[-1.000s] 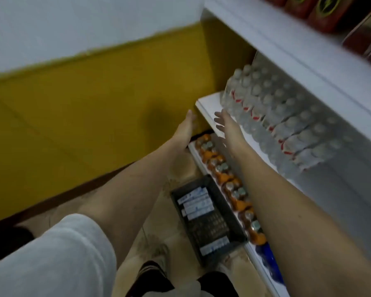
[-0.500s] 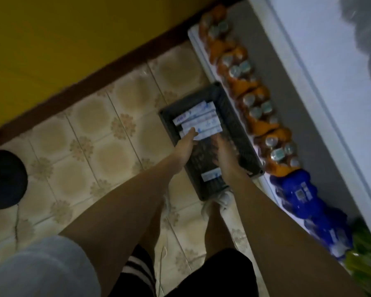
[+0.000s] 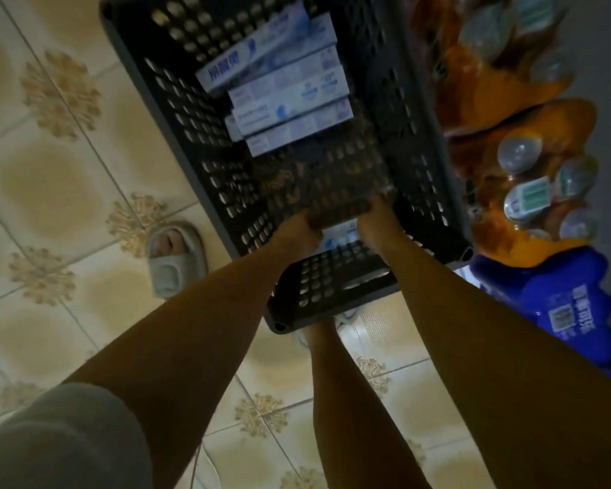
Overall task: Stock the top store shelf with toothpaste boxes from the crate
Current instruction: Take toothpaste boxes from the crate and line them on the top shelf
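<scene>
Both hands have dropped from the shelf into the crate (image 3: 177, 111). The left hand (image 3: 298, 229) and right hand (image 3: 376, 220) now grasp the near box (image 3: 339, 232).

The person wears a loose, pale grey short sleeve of soft fabric (image 3: 60, 432) on the left arm, ending above the elbow; below it the left forearm (image 3: 198, 333) is bare down to the left hand (image 3: 298, 229). The right forearm (image 3: 473, 333) is bare too, with no sleeve in view, and runs to the right hand (image 3: 376, 220). No watch, ring or band shows on either wrist. On the left foot is a light grey, chunky open-toed rubber slide sandal (image 3: 175, 259) with a broad strap, the toes showing at its front. A bare lower leg (image 3: 346, 400) ends in a matching pale sandal (image 3: 346, 314), mostly hidden.
</scene>
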